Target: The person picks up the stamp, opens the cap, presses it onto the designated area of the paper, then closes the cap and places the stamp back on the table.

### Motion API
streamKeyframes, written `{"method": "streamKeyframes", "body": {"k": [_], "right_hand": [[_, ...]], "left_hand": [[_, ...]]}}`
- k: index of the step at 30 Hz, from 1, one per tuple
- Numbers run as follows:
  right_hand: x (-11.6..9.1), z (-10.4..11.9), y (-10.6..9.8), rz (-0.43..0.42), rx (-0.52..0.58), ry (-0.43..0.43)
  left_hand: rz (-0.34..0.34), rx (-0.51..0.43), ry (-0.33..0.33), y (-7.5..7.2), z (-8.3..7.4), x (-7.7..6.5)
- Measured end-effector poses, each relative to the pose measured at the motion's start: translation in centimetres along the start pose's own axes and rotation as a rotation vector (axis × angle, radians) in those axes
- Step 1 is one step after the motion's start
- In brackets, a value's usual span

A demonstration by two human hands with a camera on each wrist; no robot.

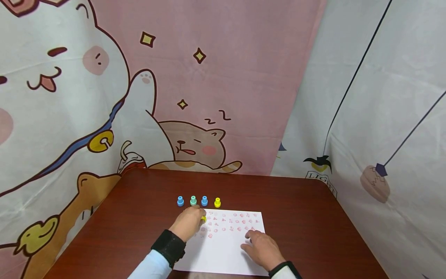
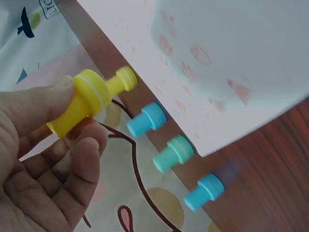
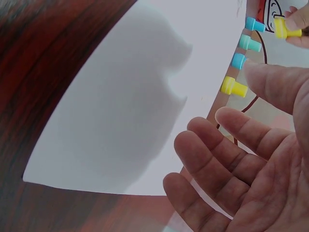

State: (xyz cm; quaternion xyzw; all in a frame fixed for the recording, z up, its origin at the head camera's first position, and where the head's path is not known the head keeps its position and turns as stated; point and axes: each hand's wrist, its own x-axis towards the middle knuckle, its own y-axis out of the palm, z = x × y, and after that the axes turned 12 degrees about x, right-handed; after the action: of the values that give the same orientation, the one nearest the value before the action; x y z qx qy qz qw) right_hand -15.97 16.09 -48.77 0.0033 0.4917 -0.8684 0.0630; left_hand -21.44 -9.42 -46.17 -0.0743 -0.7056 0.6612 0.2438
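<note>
My left hand [image 1: 188, 223] pinches a yellow stamp [image 2: 86, 101] between thumb and fingers, over the upper left part of a white sheet of paper [image 1: 219, 254]. Rows of small pinkish-red prints [image 1: 244, 221] cover the sheet's upper part. Above the lower right of the paper, my right hand [image 1: 263, 250] hovers with fingers loosely bent and nothing in it. Just beyond the sheet's far edge stand a blue stamp [image 1: 180, 201], a teal stamp [image 1: 193, 200], a second blue stamp [image 1: 204, 201] and another yellow stamp [image 1: 217, 202]. The held stamp's face is hidden in the head view.
Everything lies on a dark reddish-brown table [image 1: 296, 217]. Behind it hangs a pink and white cloth [image 1: 244, 77] with cartoon animals. A white cloth [image 1: 390, 116] with drawn hanging lamps runs along the right side.
</note>
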Motion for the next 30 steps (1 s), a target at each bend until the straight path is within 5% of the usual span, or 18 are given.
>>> {"method": "streamKeyframes", "body": {"k": [18, 30], "right_hand": [[-0.1, -0.2, 0.2, -0.045, 0.063, -0.066], [0.1, -0.2, 0.2, -0.092, 0.248, -0.150]], "left_hand": [[-0.052, -0.066, 0.129, 0.8, -3.6, 1.6], [-0.043, -0.260, 0.175, 1.2, -4.7, 2.0]]}}
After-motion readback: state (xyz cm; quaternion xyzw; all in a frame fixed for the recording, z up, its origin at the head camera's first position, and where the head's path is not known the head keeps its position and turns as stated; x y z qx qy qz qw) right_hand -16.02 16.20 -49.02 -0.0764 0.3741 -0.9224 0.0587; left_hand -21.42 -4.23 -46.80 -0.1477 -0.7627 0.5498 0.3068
